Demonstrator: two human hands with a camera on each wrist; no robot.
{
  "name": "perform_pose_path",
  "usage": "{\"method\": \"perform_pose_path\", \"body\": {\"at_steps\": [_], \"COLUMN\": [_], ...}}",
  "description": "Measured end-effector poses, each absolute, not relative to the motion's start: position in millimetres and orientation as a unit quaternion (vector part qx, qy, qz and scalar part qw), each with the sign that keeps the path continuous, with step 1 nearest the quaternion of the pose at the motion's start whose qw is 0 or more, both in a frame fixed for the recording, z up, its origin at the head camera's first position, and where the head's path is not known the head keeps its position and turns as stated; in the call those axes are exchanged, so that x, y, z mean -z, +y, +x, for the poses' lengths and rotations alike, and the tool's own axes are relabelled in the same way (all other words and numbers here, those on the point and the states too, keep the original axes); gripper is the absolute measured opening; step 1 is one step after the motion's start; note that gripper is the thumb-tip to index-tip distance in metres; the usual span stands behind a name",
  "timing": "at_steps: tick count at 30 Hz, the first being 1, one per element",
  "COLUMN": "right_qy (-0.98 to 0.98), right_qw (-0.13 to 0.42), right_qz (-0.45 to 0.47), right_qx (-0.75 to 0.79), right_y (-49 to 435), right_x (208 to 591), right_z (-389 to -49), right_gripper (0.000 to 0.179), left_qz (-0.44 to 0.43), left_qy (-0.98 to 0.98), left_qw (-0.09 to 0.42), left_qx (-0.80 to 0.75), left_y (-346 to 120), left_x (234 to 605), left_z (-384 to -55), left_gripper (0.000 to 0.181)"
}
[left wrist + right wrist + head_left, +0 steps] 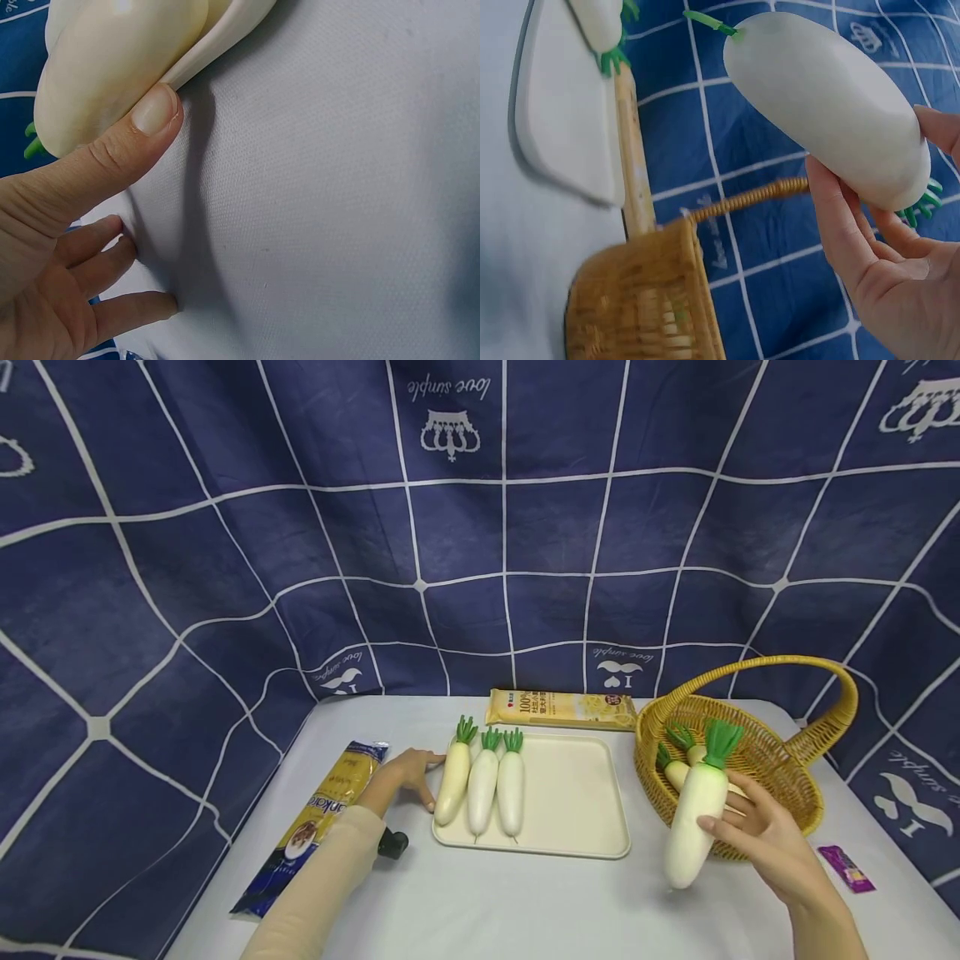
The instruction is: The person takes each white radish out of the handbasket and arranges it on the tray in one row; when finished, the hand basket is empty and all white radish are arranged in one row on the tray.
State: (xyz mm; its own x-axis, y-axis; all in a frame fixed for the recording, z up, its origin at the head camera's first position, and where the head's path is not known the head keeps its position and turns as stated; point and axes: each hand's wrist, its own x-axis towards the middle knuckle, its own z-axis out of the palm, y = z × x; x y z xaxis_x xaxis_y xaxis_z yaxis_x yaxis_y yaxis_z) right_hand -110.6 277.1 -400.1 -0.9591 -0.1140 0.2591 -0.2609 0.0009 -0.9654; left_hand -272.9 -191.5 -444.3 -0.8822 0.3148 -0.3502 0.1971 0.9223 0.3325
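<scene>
My right hand [772, 843] grips a white radish [692, 831] with green leaf stubs, its thumb on the near side and its fingers behind. The radish is raised in front of the wicker basket [651, 764], leaves up and slightly tilted. More radishes with green tops lie inside the basket, partly hidden by the held one. On the left, my left hand [411, 772] is at the edge of the cream tray [573, 789]. Its thumb [155, 112] touches the tray's rim, the other fingers spread loosely. Three white radishes [482, 789] lie side by side in the tray's left half, leaves toward the back.
A yellow pasta packet [562, 710] lies behind the tray. Left of my left arm is a blue and gold packet [322, 810], with a small black object [393, 843] beside the sleeve. A purple sachet [846, 868] lies right of the basket, whose tall handle [750, 665] arches up.
</scene>
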Motion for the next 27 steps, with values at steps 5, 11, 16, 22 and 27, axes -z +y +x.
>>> {"method": "perform_pose_path", "body": {"at_steps": [5, 11, 16, 22, 27], "right_qy": [-0.712, -0.744, -0.765, -0.775, -0.774], "right_qw": [0.036, 0.006, -0.006, -0.020, -0.042], "right_qz": [0.156, 0.155, 0.143, 0.127, 0.106], "right_qx": [-0.683, -0.650, -0.627, -0.618, -0.623], "right_y": [255.6, 230.5, 212.0, 193.5, 181.9], "right_x": [399.6, 398.8, 400.2, 404.5, 409.6], "right_z": [-117.6, -134.1, -147.4, -163.5, -178.1], "right_gripper": [0.062, 0.066, 0.071, 0.071, 0.074], "left_qz": [0.127, 0.128, 0.129, 0.128, 0.135], "left_qy": [0.960, 0.960, 0.961, 0.960, 0.961], "left_qw": [0.207, 0.206, 0.204, 0.207, 0.202], "left_qx": [-0.141, -0.138, -0.138, -0.138, -0.135], "left_y": [-192.1, -191.9, -192.0, -192.7, -193.2], "left_x": [445.5, 445.4, 446.4, 446.6, 447.1], "left_z": [-272.8, -272.6, -272.5, -273.6, -273.8], "left_gripper": [0.098, 0.098, 0.097, 0.098, 0.098]}}
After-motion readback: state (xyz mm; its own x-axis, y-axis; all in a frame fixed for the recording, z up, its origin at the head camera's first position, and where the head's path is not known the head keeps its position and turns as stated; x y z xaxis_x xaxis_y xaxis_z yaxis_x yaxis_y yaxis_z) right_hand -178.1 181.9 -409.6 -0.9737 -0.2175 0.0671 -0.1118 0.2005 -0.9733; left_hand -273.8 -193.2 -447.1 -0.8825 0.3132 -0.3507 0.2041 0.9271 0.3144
